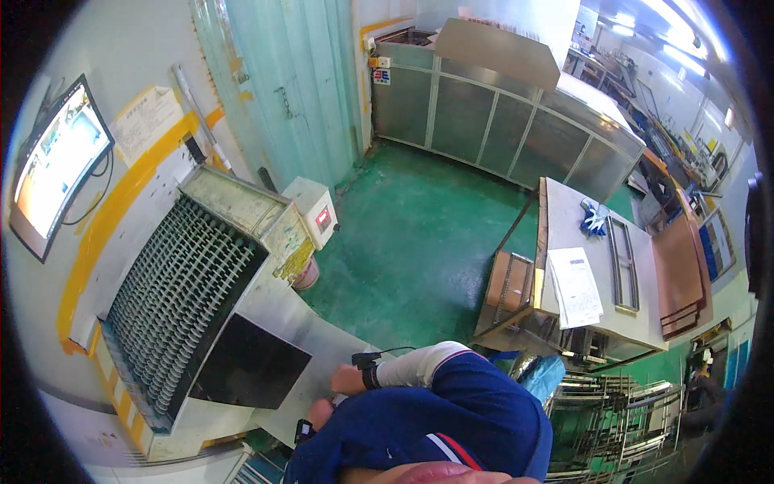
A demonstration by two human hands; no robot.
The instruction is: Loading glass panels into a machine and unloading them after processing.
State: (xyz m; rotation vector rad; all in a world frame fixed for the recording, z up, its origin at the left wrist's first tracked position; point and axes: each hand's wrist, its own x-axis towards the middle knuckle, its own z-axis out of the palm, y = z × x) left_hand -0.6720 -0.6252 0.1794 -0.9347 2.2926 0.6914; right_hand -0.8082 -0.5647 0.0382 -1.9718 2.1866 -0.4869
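My right hand [347,380] is closed above the metal table [278,310], close in front of my body. A black strap and a small black device [367,359] sit at its wrist. Just beside it is my left hand [321,414], seemingly curled too, partly covered by my blue top; another black device [304,431] is on that wrist. A small pale bit shows between the hands, too little of it to name. To their left, a flat black panel [250,363] lies on the table at the edge of a roller conveyor [181,290].
A monitor [63,165] hangs on the left wall. Beyond the conveyor stands a grey control box [312,211]. On the right, a worktable [556,234] bears papers [575,286], a metal frame [623,264] and blue-white gloves [594,219]. Metal racks [613,419] stand behind my right side.
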